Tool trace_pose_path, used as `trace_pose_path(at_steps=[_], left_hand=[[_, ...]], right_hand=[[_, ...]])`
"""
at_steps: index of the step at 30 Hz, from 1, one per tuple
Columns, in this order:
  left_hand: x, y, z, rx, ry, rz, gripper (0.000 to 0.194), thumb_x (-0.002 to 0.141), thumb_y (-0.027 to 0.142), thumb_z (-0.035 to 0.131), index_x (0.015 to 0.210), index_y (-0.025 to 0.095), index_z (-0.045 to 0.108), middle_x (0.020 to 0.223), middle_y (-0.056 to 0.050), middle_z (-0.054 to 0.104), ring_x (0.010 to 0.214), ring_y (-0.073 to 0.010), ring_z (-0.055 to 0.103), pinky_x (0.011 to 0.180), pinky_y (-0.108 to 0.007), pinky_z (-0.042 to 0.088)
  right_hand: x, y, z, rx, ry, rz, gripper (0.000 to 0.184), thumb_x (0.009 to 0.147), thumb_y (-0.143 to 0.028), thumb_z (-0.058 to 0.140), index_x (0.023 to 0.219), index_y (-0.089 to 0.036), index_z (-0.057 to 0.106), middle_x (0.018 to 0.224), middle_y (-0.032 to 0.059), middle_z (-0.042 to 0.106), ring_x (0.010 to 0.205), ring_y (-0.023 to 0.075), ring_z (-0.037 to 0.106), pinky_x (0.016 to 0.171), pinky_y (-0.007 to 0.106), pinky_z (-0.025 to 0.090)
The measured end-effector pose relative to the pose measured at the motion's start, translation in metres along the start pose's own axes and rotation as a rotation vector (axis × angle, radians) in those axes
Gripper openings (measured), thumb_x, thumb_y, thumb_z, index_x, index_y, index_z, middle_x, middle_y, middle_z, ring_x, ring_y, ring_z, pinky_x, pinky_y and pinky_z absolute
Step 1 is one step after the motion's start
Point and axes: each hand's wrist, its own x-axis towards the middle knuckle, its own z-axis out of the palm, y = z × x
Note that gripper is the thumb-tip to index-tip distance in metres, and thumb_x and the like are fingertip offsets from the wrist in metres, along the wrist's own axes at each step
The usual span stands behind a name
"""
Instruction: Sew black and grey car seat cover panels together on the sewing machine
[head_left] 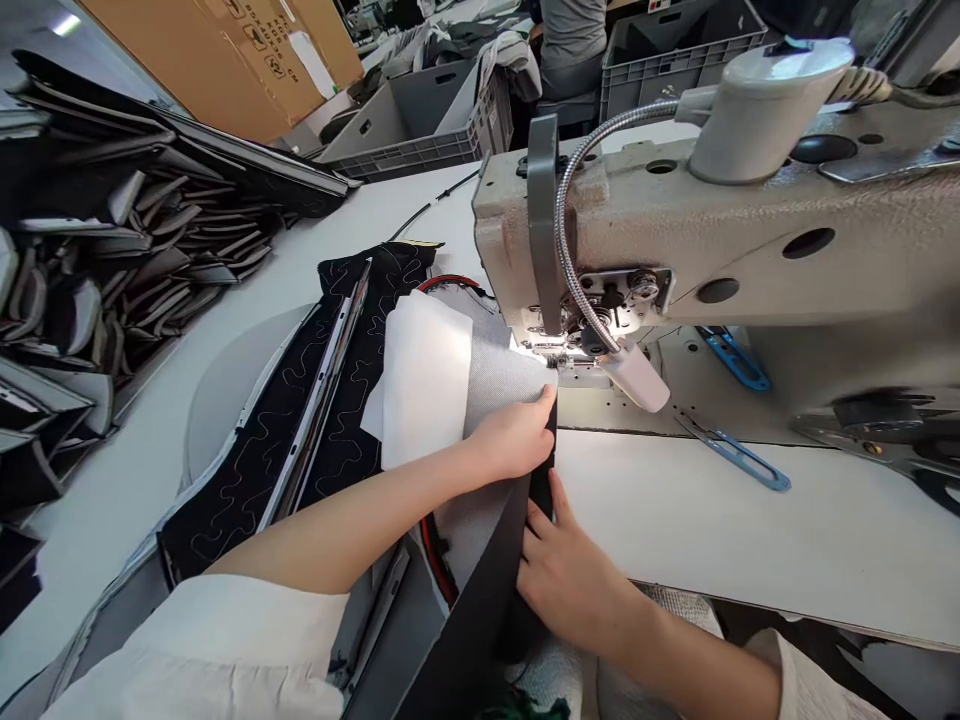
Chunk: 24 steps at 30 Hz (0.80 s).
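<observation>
My left hand (517, 435) is closed on the edge of a grey fabric panel (495, 375), its thumb and fingertips just in front of the needle area of the sewing machine (555, 340). Closer to me, my right hand (570, 570) grips a dark fabric strip (487, 580) that runs along the panel's right edge and hangs over the table front. A folded white cloth (427, 375) lies on the panel. Left of it is black padded material (255, 450) with wavy white stitching. The needle tip is hidden by glare and machine parts.
Two blue thread snips, one on the machine bed (733, 358) and one at its edge (742, 460), lie to the right. A flexible metal lamp (634, 375) hangs by the needle. Stacked fabric pieces (165, 220) stand left; grey crates (420, 120), a cardboard box (232, 60) and a seated person (574, 45) are behind.
</observation>
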Motion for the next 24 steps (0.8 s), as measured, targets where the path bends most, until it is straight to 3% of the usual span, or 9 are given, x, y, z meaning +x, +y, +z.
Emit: trace_pose_path(at_steps=[6,8,10,12,13,15,18,21,24], left_hand=[[0.016,0.009,-0.004,0.132,0.054,-0.054,0.069,0.08,0.017,0.033,0.145,0.01,0.012,0.101,-0.015,0.066,0.09,-0.03,0.063,0.068,-0.034,0.046],[0.007,0.009,-0.005,0.067,0.091,0.009,0.06,0.085,0.02,0.031,0.143,0.011,0.021,0.102,-0.014,0.065,0.092,-0.0276,0.062,0.073,-0.034,0.047],[-0.019,-0.002,-0.001,-0.03,0.142,0.172,0.052,0.09,0.025,0.028,0.14,0.015,0.03,0.112,-0.012,0.061,0.101,-0.0236,0.058,0.083,-0.032,0.046],[-0.062,-0.03,0.012,-0.063,0.237,0.311,0.049,0.091,0.031,0.029,0.139,0.021,0.031,0.131,-0.009,0.049,0.118,-0.0208,0.047,0.098,-0.031,0.039],[-0.088,-0.051,0.023,-0.008,0.319,0.283,0.05,0.091,0.033,0.033,0.14,0.025,0.029,0.139,-0.007,0.04,0.126,-0.0223,0.039,0.104,-0.034,0.033],[-0.14,-0.104,0.055,0.134,0.594,-0.026,0.057,0.086,0.039,0.041,0.14,0.026,0.028,0.143,-0.009,0.032,0.133,-0.0303,0.027,0.109,-0.048,0.022],[-0.2,-0.188,0.11,0.17,0.678,-0.613,0.065,0.085,0.05,0.034,0.141,0.018,0.028,0.143,-0.018,0.03,0.132,-0.0417,0.023,0.102,-0.066,0.018],[-0.218,-0.248,0.137,0.08,0.712,-0.653,0.065,0.086,0.049,0.025,0.14,0.013,0.029,0.143,-0.018,0.029,0.134,-0.0333,0.024,0.108,-0.053,0.023],[-0.199,-0.274,0.118,0.059,0.726,-0.537,0.062,0.085,0.049,0.028,0.137,0.015,0.034,0.143,-0.012,0.032,0.135,-0.0246,0.027,0.112,-0.04,0.022]], right_hand=[[0.005,0.016,-0.006,-0.022,-0.053,-0.002,0.034,0.083,-0.023,0.052,0.115,-0.016,0.061,0.12,0.0151,0.056,0.122,0.0389,0.036,0.102,0.071,0.011],[0.005,0.017,-0.006,-0.036,-0.062,0.0,0.036,0.08,-0.024,0.055,0.114,-0.014,0.061,0.118,0.0157,0.057,0.12,0.0389,0.037,0.102,0.071,0.008],[0.002,0.016,-0.007,-0.048,-0.059,-0.008,0.039,0.077,-0.027,0.058,0.113,-0.013,0.061,0.118,0.0163,0.057,0.12,0.0386,0.038,0.104,0.069,0.007],[-0.001,0.015,-0.01,-0.045,-0.052,-0.054,0.042,0.075,-0.032,0.062,0.112,-0.013,0.061,0.12,0.0166,0.055,0.121,0.0381,0.036,0.106,0.066,0.007],[-0.002,0.014,-0.011,-0.039,-0.05,-0.086,0.043,0.074,-0.034,0.063,0.111,-0.012,0.062,0.121,0.0166,0.055,0.122,0.0375,0.036,0.107,0.064,0.007],[-0.003,0.013,-0.013,-0.018,-0.055,-0.15,0.039,0.076,-0.034,0.062,0.108,-0.013,0.062,0.118,0.0155,0.056,0.12,0.0351,0.039,0.108,0.061,0.009],[-0.001,0.011,-0.011,0.048,-0.085,-0.214,0.03,0.077,-0.031,0.061,0.104,-0.016,0.064,0.11,0.0117,0.06,0.117,0.0322,0.041,0.107,0.061,0.013],[0.008,0.0,-0.001,0.082,-0.062,-0.195,0.028,0.079,-0.026,0.06,0.105,-0.021,0.064,0.112,0.0088,0.06,0.119,0.0308,0.04,0.107,0.062,0.012],[0.022,-0.017,0.012,0.031,0.024,-0.106,0.025,0.083,-0.017,0.052,0.105,-0.02,0.064,0.113,0.01,0.06,0.119,0.0304,0.042,0.107,0.061,0.013]])
